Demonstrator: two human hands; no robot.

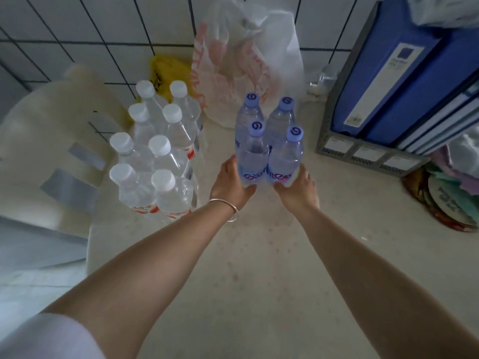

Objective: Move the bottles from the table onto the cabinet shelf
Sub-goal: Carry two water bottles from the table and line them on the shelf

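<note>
1. Four blue-capped bottles [269,141] stand upright in a tight two-by-two cluster on the pale speckled table [254,268], near its middle and toward the tiled wall [90,35]
2. The left hand [230,182] is curled around the lower body of the near-left bottle of that cluster, thumb at its front; a thin silver bangle [228,208] sits on that wrist
3. The right hand [298,187] wraps the base of the near-right bottle from the other side, fingers partly hidden behind it, so both hands have hold of the front pair
4. To the left, well apart from the blue-capped group, eight white-capped bottles [155,151] stand in two rows at the table's left edge, with red on their labels
5. Behind both groups a translucent plastic bag [246,60] with reddish print leans at the wall, and something yellow [168,71] lies beside it
6. On the right a grey file rack [363,151] holds blue binders [404,73]
7. Beyond the table's left edge sits a cream plastic chair [57,138] patched with grey tape
8. At the far right edge lies a heap of colourful things [451,182], too blurred to tell what they are
</note>
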